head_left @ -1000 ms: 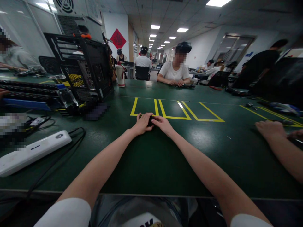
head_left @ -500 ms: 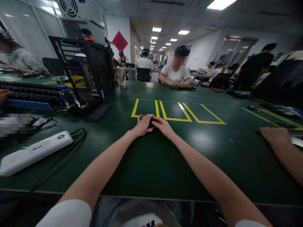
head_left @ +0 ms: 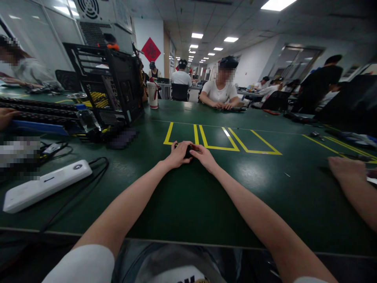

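A small dark object (head_left: 189,152) lies between my two hands, low over the green table (head_left: 188,204); most of it is covered, so its kind cannot be made out. My left hand (head_left: 178,155) is curled over it from the left, with its thumb toward me. From the other side, the thumb and fingers of my right hand (head_left: 205,157) close on its right end. Just beyond the hands, yellow tape outlines (head_left: 219,148) are laid on the table.
At left are a white power strip-like device (head_left: 48,184) with a black cable, a clear bottle (head_left: 87,120) and an open black computer case (head_left: 110,84). A cup (head_left: 153,95) stands farther back. Another person's hand (head_left: 347,169) rests at right; a person (head_left: 220,88) sits opposite.
The camera view has shifted slightly, moving the surroundings a little in the picture. Both hands stay around the small dark object in nearly the same pose.
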A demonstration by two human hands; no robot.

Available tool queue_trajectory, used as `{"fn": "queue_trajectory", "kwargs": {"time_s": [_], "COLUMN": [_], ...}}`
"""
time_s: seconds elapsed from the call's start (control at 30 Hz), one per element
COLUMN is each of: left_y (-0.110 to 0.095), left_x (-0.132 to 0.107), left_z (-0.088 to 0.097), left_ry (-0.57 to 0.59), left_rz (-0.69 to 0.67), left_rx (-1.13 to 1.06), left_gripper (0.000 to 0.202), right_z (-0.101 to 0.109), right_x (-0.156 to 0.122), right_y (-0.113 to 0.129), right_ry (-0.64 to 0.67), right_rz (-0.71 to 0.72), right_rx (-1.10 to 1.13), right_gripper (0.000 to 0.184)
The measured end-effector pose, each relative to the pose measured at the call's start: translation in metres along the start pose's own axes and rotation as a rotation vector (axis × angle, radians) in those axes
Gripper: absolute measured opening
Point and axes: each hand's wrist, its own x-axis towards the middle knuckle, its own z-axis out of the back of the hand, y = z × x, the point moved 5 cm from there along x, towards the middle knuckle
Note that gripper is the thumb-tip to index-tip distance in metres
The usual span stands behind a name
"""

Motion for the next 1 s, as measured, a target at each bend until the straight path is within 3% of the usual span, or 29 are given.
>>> {"fn": "queue_trajectory", "kwargs": {"time_s": [0.2,0.4,0.53,0.63,0.83,1.0], "left_y": [-0.0007,0.0001,-0.0002,-0.0003,0.0021,0.0024], "left_x": [-0.0011,-0.0004,-0.0003,-0.0005,0.0002,0.0001], "left_z": [0.0,-0.0011,-0.0007,-0.0012,-0.0038,-0.0028], "left_ry": [-0.006,-0.014,-0.002,0.0,-0.021,-0.014], "left_rz": [0.006,0.0,0.001,-0.005,-0.002,-0.001], "left_rx": [0.01,0.025,0.018,0.011,0.029,0.024], "left_gripper": [0.056,0.056,0.054,0.054,0.056,0.056], "right_z": [-0.0053,-0.0022,-0.0027,-0.0038,-0.002,-0.0018], "right_x": [-0.0059,-0.0025,-0.002,-0.0045,-0.0029,-0.002], "right_y": [0.0069,0.0071,0.0026,0.0032,0.005,0.003], "right_ry": [0.113,-0.005,0.043,0.086,-0.018,-0.015], "right_rz": [0.11,0.076,0.036,0.092,0.111,0.05], "right_rx": [0.1,0.021,0.028,0.073,0.058,-0.008], "right_gripper": [0.033,0.026,0.033,0.032,0.022,0.03]}}
